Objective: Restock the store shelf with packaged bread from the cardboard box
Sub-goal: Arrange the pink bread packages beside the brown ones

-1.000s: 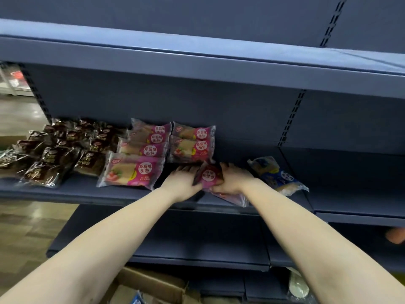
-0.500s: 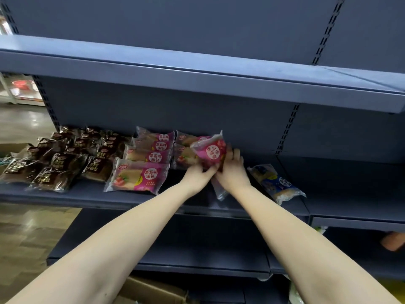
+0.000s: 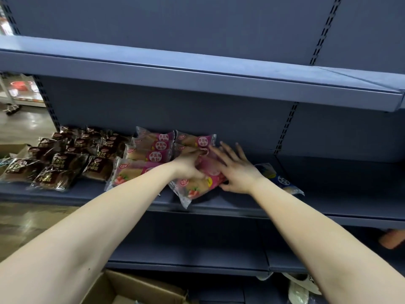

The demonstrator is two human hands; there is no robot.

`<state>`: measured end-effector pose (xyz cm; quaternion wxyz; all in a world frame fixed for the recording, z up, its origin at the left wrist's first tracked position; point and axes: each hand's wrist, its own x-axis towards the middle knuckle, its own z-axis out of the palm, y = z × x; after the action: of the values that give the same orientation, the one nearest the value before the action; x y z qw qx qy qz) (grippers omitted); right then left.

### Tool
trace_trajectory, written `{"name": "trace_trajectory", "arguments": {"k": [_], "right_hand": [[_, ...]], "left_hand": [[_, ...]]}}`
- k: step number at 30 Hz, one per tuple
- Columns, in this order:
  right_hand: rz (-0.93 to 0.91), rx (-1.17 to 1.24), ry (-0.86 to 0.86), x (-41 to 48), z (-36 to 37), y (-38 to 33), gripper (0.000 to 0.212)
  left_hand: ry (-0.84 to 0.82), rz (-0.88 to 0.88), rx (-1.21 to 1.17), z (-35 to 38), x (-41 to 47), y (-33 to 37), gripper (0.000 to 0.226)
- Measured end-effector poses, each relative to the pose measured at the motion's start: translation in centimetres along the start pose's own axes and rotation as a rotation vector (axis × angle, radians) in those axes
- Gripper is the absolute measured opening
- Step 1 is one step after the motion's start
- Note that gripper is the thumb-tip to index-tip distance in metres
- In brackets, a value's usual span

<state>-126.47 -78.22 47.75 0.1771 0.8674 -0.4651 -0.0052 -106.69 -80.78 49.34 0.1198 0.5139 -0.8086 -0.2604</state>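
A pink strawberry bread pack (image 3: 197,188) lies tilted on the middle shelf (image 3: 65,195), in front of a second column of pink packs (image 3: 195,140). My left hand (image 3: 188,165) holds its upper part between fingers and thumb. To the right, my right hand (image 3: 237,170) rests against the same pack with fingers spread and straight and the thumb at its edge. More pink packs (image 3: 151,150) are stacked in a column just left of it. At the bottom left edge sits the open cardboard box (image 3: 135,288); its contents are mostly out of view.
Several brown bread packs (image 3: 54,163) fill the shelf's left end. A blue pack (image 3: 282,182) lies right of my right hand, with bare shelf beyond it. The upper shelf (image 3: 197,77) overhangs closely. A lower shelf (image 3: 186,257) juts out below my arms.
The pink pack, held raised in both hands half a second ago, has come down onto the shelf's front. My right hand has let go and spread its fingers.
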Motion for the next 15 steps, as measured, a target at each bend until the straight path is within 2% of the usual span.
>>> {"name": "trace_trajectory", "arguments": {"k": [2, 6, 8, 11, 15], "right_hand": [[0.002, 0.007, -0.052, 0.1, 0.7, -1.4, 0.1], [0.034, -0.087, 0.021, 0.5, 2.8, -2.6, 0.088], [0.112, -0.111, 0.03, 1.1, 2.6, -2.6, 0.085], [0.277, -0.121, -0.106, 1.9, 2.1, -2.2, 0.084], [0.345, -0.111, -0.16, 3.2, 2.8, -1.9, 0.09]], "left_hand": [[-0.021, 0.027, 0.001, 0.7, 0.0, 0.3, 0.075], [-0.021, 0.003, 0.075, 1.7, 0.1, -0.8, 0.08], [0.066, -0.019, 0.197, 1.3, 0.2, -1.5, 0.079], [0.256, -0.082, 0.235, 0.3, -0.1, -2.8, 0.075], [0.472, -0.168, 0.353, 0.2, -0.9, -5.9, 0.069]]}}
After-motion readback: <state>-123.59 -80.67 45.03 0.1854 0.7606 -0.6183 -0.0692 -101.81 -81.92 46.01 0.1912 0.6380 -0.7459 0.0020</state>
